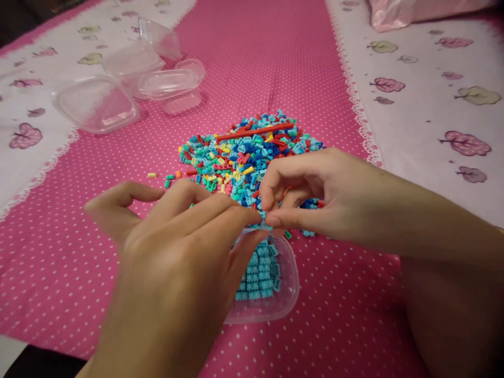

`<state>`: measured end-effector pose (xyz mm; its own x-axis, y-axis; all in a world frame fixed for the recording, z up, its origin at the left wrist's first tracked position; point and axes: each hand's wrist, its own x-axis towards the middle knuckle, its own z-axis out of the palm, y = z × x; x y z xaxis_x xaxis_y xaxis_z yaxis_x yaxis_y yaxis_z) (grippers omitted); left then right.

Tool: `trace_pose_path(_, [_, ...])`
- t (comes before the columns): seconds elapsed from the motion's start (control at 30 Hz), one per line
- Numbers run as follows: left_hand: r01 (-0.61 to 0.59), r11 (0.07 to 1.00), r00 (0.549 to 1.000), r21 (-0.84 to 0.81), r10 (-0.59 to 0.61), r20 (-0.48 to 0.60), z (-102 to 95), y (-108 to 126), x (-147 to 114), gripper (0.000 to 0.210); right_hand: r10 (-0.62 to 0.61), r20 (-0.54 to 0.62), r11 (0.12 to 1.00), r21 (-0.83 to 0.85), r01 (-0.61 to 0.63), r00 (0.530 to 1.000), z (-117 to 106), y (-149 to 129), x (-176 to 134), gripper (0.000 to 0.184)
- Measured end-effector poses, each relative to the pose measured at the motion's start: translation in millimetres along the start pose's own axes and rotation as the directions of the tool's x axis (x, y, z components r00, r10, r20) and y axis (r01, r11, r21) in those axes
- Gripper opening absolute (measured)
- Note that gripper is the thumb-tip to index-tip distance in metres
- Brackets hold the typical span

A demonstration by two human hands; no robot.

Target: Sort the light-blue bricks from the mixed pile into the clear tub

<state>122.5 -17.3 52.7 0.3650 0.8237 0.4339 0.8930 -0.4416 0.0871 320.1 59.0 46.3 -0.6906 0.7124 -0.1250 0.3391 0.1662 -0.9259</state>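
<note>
My left hand (181,241) is closed in a pinch, thumb and index finger together, on a small light-blue toy brick (255,229) that is mostly hidden. My right hand (307,189) meets it from the right, its thumb and index fingertips pressed together at the same spot; what they grip is hidden. Just below the fingers, a clear plastic container (292,296) holds light-blue toy bricks (258,273), many lined up in rows. My left hand covers the container's left part. Behind both hands lies a heap of mixed toy bricks (252,157).
A long red stick (255,132) rests across the heap. Several clear plastic containers (96,107) stand at the back left. A few loose bricks, one of them yellow (151,175), lie left of the heap. A pink package (417,13) is at the back right on the dotted pink tablecloth (334,336).
</note>
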Motion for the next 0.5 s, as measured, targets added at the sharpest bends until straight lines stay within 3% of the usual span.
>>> trace_pose_path(0.37, [-0.026, 1.0, 1.0, 0.011, 0.026, -0.004, 3.1, 0.4, -1.4, 0.013, -0.071, 0.011, 0.994, -0.085, 0.072, 0.997, 1.1, -1.7, 0.9, 0.013])
trace_pose_path(0.5, [0.023, 1.0, 1.0, 0.011, -0.023, 0.018, 3.8, 1.0, -3.4, 0.021, -0.068, -0.008, 0.995, -0.078, 0.067, 0.998, 3.7, 1.3, 0.5, 0.014])
